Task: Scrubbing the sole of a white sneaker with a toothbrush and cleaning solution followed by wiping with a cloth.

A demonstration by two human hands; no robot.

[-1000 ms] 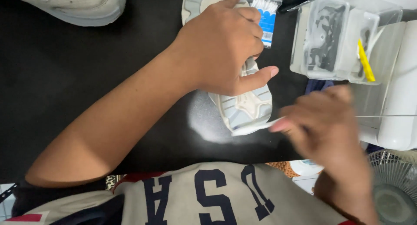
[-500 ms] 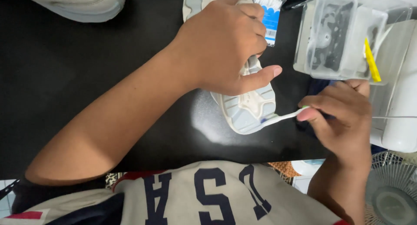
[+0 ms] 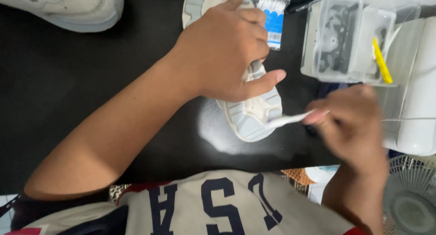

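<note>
A pale grey-and-cream shoe [image 3: 251,112] lay sole-up on the black bench [image 3: 81,71], a white toothbrush [image 3: 287,120] touching its near heel from the right.

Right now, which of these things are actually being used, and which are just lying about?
In use:
left hand pressing down the upturned shoe
right hand holding a toothbrush to the shoe's sole

Lying about:
second shoe
pack of cotton swabs
clear plastic box with a yellow stick
small fan
</note>
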